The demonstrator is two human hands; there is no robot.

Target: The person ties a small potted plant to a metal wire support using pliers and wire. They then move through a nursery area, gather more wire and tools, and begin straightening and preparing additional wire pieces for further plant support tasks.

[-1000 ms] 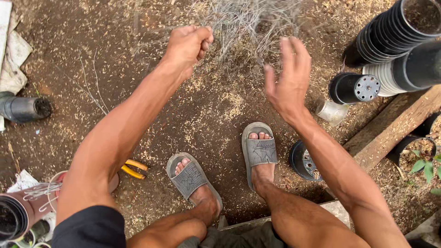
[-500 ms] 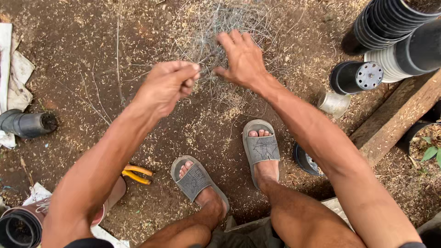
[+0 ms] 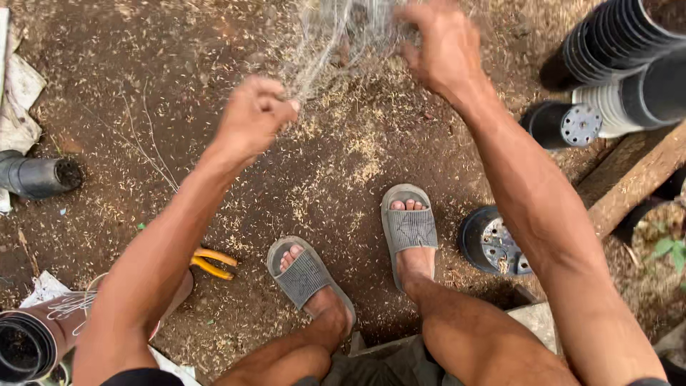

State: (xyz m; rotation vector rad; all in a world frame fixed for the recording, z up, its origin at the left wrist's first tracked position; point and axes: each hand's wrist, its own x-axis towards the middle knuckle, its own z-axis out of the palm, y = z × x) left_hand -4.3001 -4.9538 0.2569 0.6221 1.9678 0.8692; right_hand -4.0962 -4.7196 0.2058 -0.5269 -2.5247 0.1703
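We look down past bare knees at a person seated over brown soil strewn with pale chaff, feet in grey slide sandals (image 3: 407, 229) near the bottom centre of the frame. The left hand (image 3: 254, 114), left of centre in the upper half, is closed in a fist, pinching strands of a thin, tangled bundle of grey wire mesh (image 3: 336, 36) that spreads toward the top centre. The right hand (image 3: 443, 46), at the top right of centre, has its fingers curled into the same mesh; motion blur there means we can only say it seems to grip it. The mesh hangs between the two hands, above the ground. At the lower left, partly behind the left forearm, lie yellow-handled pliers (image 3: 211, 263) on the soil. A dark round plastic pot (image 3: 489, 243) lies on its side just right of the right foot. Stacks of black plastic nursery pots (image 3: 622, 43) fill the upper right corner, above a rough wooden plank (image 3: 636, 186). A short black pipe piece (image 3: 39, 176) rests at the left edge.
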